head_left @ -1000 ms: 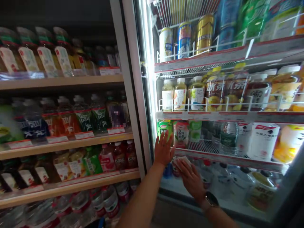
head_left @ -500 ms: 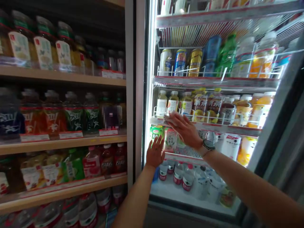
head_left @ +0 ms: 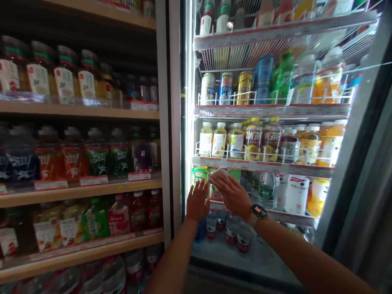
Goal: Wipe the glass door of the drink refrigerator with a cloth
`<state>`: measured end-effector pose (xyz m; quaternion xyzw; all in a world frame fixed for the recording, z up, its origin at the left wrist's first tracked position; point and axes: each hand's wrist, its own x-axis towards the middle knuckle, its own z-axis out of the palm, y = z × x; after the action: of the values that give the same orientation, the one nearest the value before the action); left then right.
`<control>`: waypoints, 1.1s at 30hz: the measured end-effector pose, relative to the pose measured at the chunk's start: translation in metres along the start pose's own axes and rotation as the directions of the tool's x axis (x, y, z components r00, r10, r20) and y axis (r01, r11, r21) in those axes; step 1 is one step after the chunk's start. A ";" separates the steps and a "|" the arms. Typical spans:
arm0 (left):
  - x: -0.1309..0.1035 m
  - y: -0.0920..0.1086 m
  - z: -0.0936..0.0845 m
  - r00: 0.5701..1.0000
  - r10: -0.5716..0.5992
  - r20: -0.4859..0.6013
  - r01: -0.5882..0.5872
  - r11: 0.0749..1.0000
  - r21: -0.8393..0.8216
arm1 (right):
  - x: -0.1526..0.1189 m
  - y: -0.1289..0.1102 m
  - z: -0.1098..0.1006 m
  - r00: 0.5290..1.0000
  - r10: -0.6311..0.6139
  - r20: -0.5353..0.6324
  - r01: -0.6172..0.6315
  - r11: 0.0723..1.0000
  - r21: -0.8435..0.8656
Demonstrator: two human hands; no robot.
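My right hand (head_left: 232,194), with a dark watch on its wrist, lies over a white cloth (head_left: 219,173) against the glass door of a lit drinks cooler. The cloth shows at the fingertips, just under a shelf edge (head_left: 263,166). Beside it on the left, my left hand (head_left: 198,200) is raised with its fingers spread and holds nothing. Behind the left fingertips stands a green package (head_left: 199,173). Whether the left palm touches the glass is unclear.
Cans and bottles fill the cooler shelves above the hands, with white cartons (head_left: 297,194) at the right. A grey frame post (head_left: 176,102) divides the cooler from wooden shelves (head_left: 76,194) of bottles at the left. Small bottles (head_left: 244,237) stand at the cooler's bottom.
My right hand and the cloth have moved down, off the shelf edge to below it. The left hand stays nearly in place. The view has tilted slightly upward.
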<state>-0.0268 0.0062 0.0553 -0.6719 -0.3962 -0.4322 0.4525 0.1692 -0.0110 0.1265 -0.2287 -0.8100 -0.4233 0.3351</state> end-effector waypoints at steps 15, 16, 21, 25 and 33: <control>-0.002 0.000 0.003 1.000 -0.008 0.002 0.008 0.999 -0.043 | -0.097 -0.051 0.036 0.983 -0.139 0.117 0.130 0.988 0.084; -0.002 0.000 0.002 1.000 -0.011 0.001 0.011 0.999 -0.049 | -0.095 -0.046 0.033 0.977 -0.170 0.125 0.160 0.983 0.088; 0.006 -0.009 -0.014 1.000 0.024 -0.011 -0.025 0.991 -0.130 | -0.043 0.005 -0.002 0.978 -0.186 0.090 0.188 0.982 -0.011; 0.027 -0.032 -0.025 0.998 0.032 -0.051 -0.041 0.983 -0.180 | 0.029 0.045 -0.029 0.999 -0.019 0.049 0.023 0.995 -0.094; 0.043 -0.050 -0.007 0.998 -0.068 0.003 0.068 0.989 -0.130 | 0.070 0.008 -0.005 0.999 0.039 -0.023 -0.040 0.998 -0.049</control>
<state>-0.0608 0.0198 0.1108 -0.6857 -0.3895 -0.4730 0.3929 0.1290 -0.0045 0.1845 -0.2481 -0.7908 -0.4392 0.3465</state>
